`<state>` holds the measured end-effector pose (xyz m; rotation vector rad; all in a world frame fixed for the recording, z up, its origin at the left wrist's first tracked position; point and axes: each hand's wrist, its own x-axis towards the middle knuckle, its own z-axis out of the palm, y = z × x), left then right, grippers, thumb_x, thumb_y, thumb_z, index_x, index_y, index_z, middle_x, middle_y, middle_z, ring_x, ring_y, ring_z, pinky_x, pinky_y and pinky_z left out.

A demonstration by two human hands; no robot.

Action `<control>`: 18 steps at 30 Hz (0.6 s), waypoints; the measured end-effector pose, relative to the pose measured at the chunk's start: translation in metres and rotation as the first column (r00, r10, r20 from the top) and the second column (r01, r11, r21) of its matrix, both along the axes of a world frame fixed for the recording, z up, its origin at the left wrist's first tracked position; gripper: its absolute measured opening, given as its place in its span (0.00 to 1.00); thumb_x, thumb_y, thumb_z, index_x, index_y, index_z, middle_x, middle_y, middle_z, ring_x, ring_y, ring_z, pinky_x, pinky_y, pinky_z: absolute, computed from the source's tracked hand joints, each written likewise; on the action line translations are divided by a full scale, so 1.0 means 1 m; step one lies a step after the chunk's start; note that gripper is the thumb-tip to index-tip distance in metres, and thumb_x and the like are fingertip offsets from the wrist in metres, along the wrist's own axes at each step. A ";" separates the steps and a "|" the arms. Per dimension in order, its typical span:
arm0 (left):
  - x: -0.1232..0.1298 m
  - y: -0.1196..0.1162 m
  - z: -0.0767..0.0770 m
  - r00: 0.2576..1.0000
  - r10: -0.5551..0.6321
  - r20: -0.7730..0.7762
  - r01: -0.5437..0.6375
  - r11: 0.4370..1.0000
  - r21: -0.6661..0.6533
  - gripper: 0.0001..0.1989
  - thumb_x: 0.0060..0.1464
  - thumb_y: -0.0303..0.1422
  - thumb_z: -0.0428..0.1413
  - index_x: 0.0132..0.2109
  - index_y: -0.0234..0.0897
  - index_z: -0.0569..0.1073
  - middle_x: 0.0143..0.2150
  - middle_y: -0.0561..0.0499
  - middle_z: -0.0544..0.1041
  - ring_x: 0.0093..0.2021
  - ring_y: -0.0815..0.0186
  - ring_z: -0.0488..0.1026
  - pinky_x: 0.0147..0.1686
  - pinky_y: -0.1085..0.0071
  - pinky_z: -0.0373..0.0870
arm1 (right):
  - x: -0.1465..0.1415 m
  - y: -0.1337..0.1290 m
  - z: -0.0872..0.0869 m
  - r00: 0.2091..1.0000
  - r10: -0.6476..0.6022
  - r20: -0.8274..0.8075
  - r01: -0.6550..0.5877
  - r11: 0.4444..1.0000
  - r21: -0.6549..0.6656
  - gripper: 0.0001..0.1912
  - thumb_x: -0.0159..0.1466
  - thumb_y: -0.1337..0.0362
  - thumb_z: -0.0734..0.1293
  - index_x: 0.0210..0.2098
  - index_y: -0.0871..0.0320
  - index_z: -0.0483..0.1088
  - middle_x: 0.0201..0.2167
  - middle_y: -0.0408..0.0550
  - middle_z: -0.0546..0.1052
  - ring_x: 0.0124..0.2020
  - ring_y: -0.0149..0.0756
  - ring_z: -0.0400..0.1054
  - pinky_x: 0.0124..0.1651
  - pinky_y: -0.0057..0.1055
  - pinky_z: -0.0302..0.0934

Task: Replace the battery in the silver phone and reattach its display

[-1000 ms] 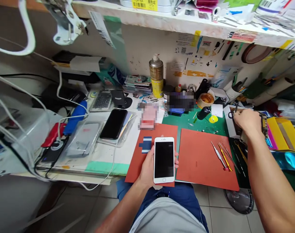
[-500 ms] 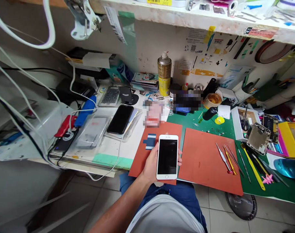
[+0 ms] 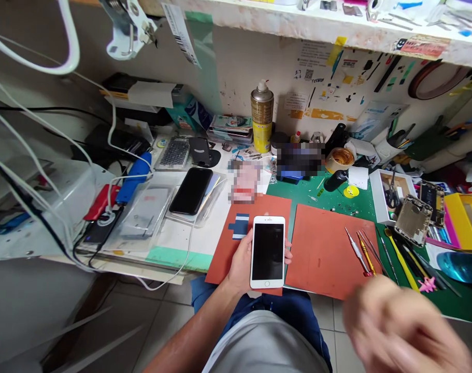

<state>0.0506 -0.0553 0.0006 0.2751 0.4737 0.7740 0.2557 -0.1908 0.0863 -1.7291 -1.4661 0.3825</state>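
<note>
One white phone [image 3: 267,252] lies screen-up in the left hand [image 3: 241,267].

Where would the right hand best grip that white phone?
Probably low on the right edge of the white phone, the right hand coming from the right: that straight edge is bare there, while the left hand has fingertips round it higher up.

Your right hand [image 3: 406,326] is badly blurred, your left hand [image 3: 241,264] crisp; beyond the left, two patches [image 3: 245,181] are pixelated, and the floor [image 3: 150,305] beside it looks dim.
</note>
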 end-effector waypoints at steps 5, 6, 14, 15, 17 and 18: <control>-0.001 0.001 0.000 1.000 -0.019 -0.011 0.018 0.999 -0.037 0.34 0.68 0.54 0.47 0.55 0.25 0.79 0.47 0.32 0.84 0.43 0.50 0.83 0.46 0.57 0.79 | -0.061 0.027 -0.052 0.982 0.022 -0.187 -0.046 0.990 -0.130 0.12 0.73 0.52 0.67 0.48 0.53 0.72 0.36 0.49 0.77 0.33 0.40 0.75 0.33 0.34 0.73; -0.001 0.002 0.000 1.000 -0.013 -0.012 0.012 0.999 -0.043 0.36 0.68 0.55 0.47 0.56 0.25 0.79 0.47 0.32 0.84 0.42 0.51 0.83 0.45 0.57 0.79 | -0.071 0.025 -0.065 0.991 0.009 -0.135 -0.025 0.993 -0.117 0.17 0.71 0.51 0.70 0.53 0.54 0.71 0.40 0.52 0.78 0.38 0.43 0.76 0.38 0.36 0.75; 0.018 0.004 0.003 0.981 0.193 -0.004 -0.192 0.978 -0.083 0.33 0.70 0.57 0.46 0.63 0.36 0.74 0.54 0.37 0.83 0.51 0.48 0.83 0.51 0.53 0.79 | -0.102 0.010 -0.110 0.998 -0.011 0.060 0.011 1.000 -0.015 0.42 0.68 0.50 0.73 0.73 0.58 0.54 0.58 0.65 0.73 0.58 0.56 0.72 0.55 0.51 0.74; 0.022 0.003 0.004 0.974 0.226 -0.011 -0.226 0.971 -0.078 0.31 0.70 0.55 0.47 0.63 0.37 0.74 0.54 0.38 0.83 0.53 0.48 0.82 0.53 0.52 0.78 | -0.102 0.011 -0.111 0.997 -0.027 0.075 0.027 1.000 0.003 0.41 0.69 0.51 0.73 0.73 0.58 0.54 0.57 0.65 0.73 0.58 0.56 0.72 0.55 0.52 0.74; 0.028 0.002 0.005 0.959 0.282 -0.037 -0.284 0.956 -0.068 0.26 0.71 0.51 0.48 0.65 0.40 0.71 0.54 0.39 0.83 0.55 0.48 0.81 0.55 0.49 0.76 | -0.100 0.013 -0.111 0.994 -0.054 0.098 0.051 0.998 0.035 0.40 0.69 0.51 0.73 0.73 0.59 0.55 0.57 0.66 0.73 0.57 0.57 0.72 0.55 0.53 0.73; 0.029 0.002 0.006 0.953 0.298 -0.056 -0.301 0.951 -0.064 0.24 0.71 0.49 0.49 0.65 0.42 0.70 0.54 0.41 0.83 0.55 0.49 0.81 0.56 0.48 0.75 | -0.099 0.013 -0.112 0.993 -0.063 0.104 0.059 0.997 0.046 0.40 0.69 0.52 0.73 0.73 0.59 0.56 0.57 0.66 0.73 0.57 0.58 0.72 0.55 0.53 0.74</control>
